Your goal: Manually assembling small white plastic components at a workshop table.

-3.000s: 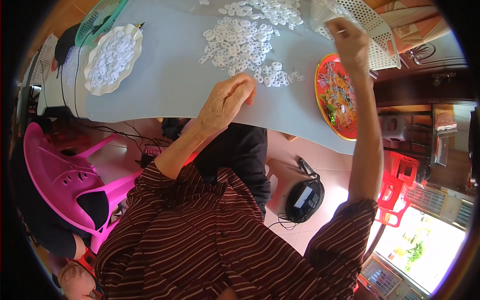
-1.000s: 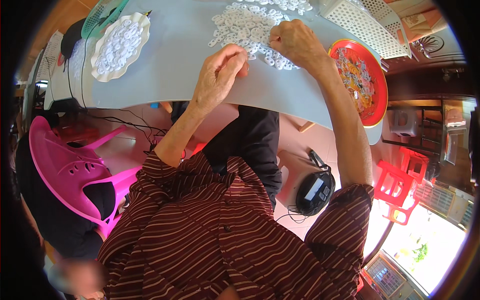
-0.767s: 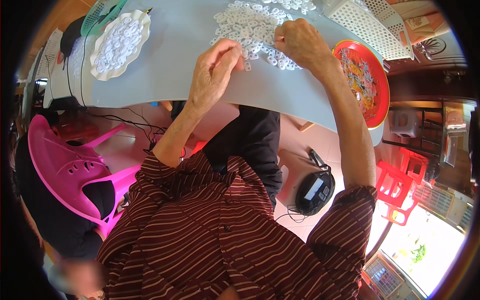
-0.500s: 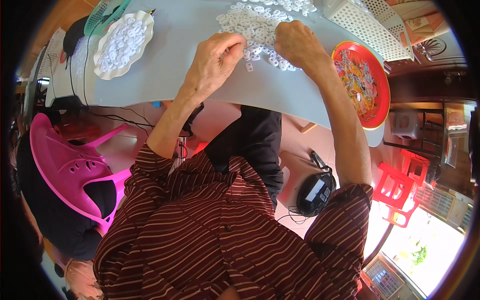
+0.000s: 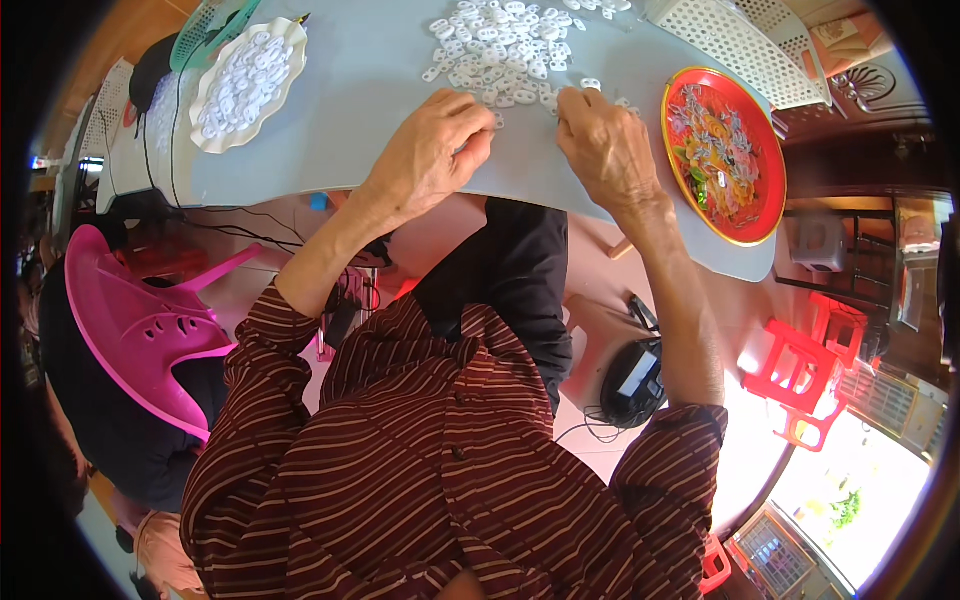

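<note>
A loose pile of small white plastic pieces, each with holes in it, is spread on the grey table. My left hand rests at the pile's near left side, fingers curled and thumb toward the index finger. One white piece shows right at its fingertips. Across a small gap, my right hand is bent over the near right side of the pile, its knuckles up and fingers closed downward. A few pieces lie just beyond its knuckles. Whatever either hand pinches is hidden by the fingers.
At the left stands a scalloped white dish heaped with similar pieces, beside a green basket. A red round tray holding small greyish bits sits at the right edge. Behind it is a white perforated basket. A pink chair stands lower left.
Both hands have come back toward me, nearer the table's front edge. The pile's near part looks thinner and more scattered, with fewer pieces between the hands.
</note>
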{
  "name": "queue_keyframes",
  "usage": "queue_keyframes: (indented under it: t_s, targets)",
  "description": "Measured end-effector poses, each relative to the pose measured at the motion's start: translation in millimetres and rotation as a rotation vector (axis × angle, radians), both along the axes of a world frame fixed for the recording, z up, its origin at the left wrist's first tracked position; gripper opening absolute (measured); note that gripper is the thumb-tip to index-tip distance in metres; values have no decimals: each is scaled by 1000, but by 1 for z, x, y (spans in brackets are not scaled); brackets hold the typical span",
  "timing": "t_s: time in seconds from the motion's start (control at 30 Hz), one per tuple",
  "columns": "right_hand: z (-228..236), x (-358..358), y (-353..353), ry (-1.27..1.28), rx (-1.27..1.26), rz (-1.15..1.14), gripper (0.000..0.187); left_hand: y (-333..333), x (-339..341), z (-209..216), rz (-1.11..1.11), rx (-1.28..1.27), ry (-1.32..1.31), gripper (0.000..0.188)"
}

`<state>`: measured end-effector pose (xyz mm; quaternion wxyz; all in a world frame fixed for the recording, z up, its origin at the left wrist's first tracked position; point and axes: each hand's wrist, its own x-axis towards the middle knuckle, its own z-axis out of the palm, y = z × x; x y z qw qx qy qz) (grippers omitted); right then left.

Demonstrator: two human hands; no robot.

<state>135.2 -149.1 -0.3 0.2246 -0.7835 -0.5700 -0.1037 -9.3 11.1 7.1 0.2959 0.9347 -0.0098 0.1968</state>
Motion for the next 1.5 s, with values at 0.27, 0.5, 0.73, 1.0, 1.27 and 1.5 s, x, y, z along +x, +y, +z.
queue_keyframes:
  t_s: [0.27,0.5,0.73,1.0,1.27,1.5]
  targets:
    - [3,7,-8,138,-8,64,9,9,15,-2,15,208,122,15]
    - [7,2,-16,317,13,-17,10,10,18,-1,-69,276,94,11]
    - [8,-1,-6,117,-163,1,12,9,16,-5,-137,404,43,18]
    - [18,9,5,255,-185,-21,13,-1,13,4,-149,195,88,19]
    - [27,14,-3,458,-93,-62,15,-15,26,-2,-201,180,80,17]
    - [17,9,5,214,-196,-2,10,-19,34,-1,-166,238,190,10]
